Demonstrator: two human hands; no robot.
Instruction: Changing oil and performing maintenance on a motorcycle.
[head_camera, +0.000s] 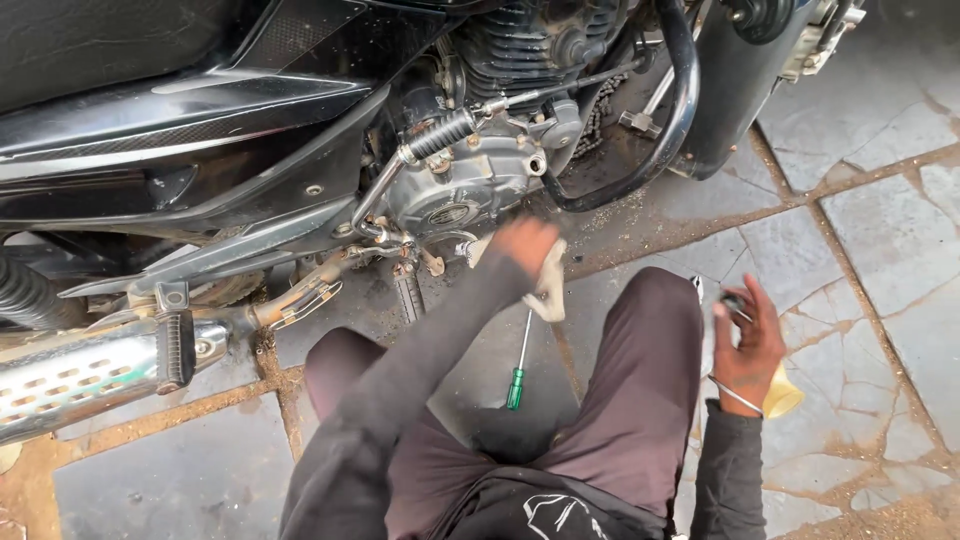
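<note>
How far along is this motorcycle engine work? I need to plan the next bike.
Early, judging by the view. Done: a green-handled screwdriver lies out on the stone paving. In hand: the left hand presses a pale cloth below the grey metal engine side cover; the right hand holds a small dark part. Left: the cover appears unopened.

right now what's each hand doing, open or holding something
left hand: closed on a pale rag, by the engine.
right hand: closed on a small dark tool; what kind cannot be told.
</note>
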